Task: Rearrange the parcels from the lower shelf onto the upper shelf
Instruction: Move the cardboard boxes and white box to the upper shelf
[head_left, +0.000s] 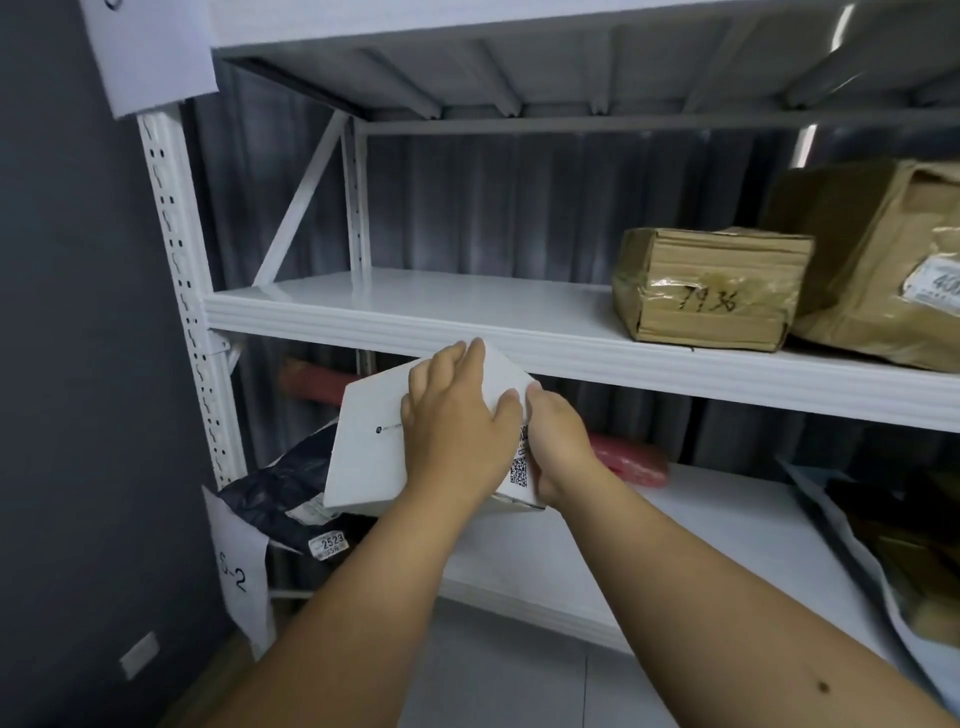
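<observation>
While both hands clamp a white box (374, 447) in front of the upper shelf's edge (519, 343), the left hand (457, 421) lies over its top and the right hand (558, 447) grips its coded side, print too small to read. On the upper shelf a brown parcel (711, 291) reads perhaps "7936". A black bag (280, 493) on the lower shelf (701, 525) carries a tag "2523". A paper sign (244, 571) shows "-2", its start unclear.

- Flat white rectangular cardboard parcel (366, 447), tilted, held off lower white metal shelf (701, 525), top corner at front lip of upper white metal shelf (415, 306).
- Black plastic mailer parcel (270, 493) lying at lower shelf's left end.
</observation>
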